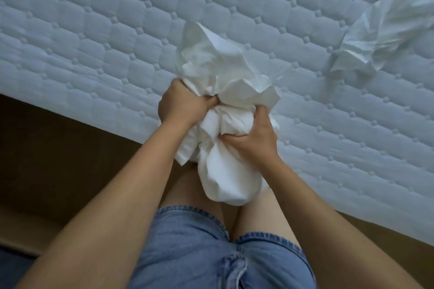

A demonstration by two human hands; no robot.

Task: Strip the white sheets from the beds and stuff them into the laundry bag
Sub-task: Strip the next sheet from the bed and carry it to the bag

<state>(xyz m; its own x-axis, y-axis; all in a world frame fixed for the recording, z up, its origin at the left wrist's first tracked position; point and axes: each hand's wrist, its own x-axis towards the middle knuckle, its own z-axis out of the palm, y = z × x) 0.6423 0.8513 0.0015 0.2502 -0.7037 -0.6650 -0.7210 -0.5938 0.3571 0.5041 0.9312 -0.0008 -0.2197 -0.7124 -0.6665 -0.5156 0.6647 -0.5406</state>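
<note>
Both hands are clenched on a wadded white sheet [226, 82], the left hand [182, 104] gripping its upper part and the right hand [252, 139] just below, with the bundle held at the near edge of the bed. The quilted mattress [94, 30] beyond the hands lies bare, so stripping this bed looks mostly done, but more white sheet [385, 30] lies far off to the right of the hands, and whether it joins the bundle I cannot tell. No laundry bag is in view, so stuffing remains; nothing blocks the hands, with brown floor [47, 148] to their left.
</note>
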